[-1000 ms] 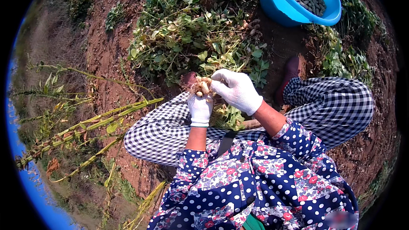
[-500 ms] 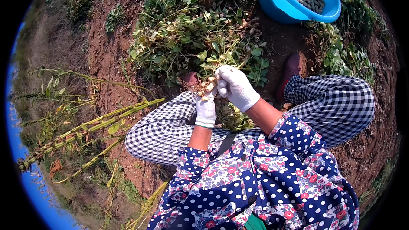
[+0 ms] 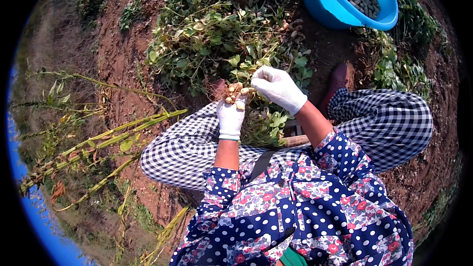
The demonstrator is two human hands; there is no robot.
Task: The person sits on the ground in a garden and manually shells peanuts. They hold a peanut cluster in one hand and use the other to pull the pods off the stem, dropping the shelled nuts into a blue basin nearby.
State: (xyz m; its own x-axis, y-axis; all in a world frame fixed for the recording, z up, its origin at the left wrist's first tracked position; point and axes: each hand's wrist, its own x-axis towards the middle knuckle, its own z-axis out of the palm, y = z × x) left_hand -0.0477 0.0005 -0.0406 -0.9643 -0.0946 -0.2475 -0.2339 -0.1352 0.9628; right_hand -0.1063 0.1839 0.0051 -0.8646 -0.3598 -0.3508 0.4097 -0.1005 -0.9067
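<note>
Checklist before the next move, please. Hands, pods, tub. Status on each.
1. Left hand holding the pods: ok, cluster sits at its fingers.
2. Both hands gloved: ok, white on each.
3. Right hand near the cluster: ok, just to its right.
4. Right hand gripping a pod: cannot tell, its curled fingers hide any.
5. Tub beside the hands: not ok, stands apart at upper right.
6. Tub fully in frame: not ok, top edge cuts it off.
</note>
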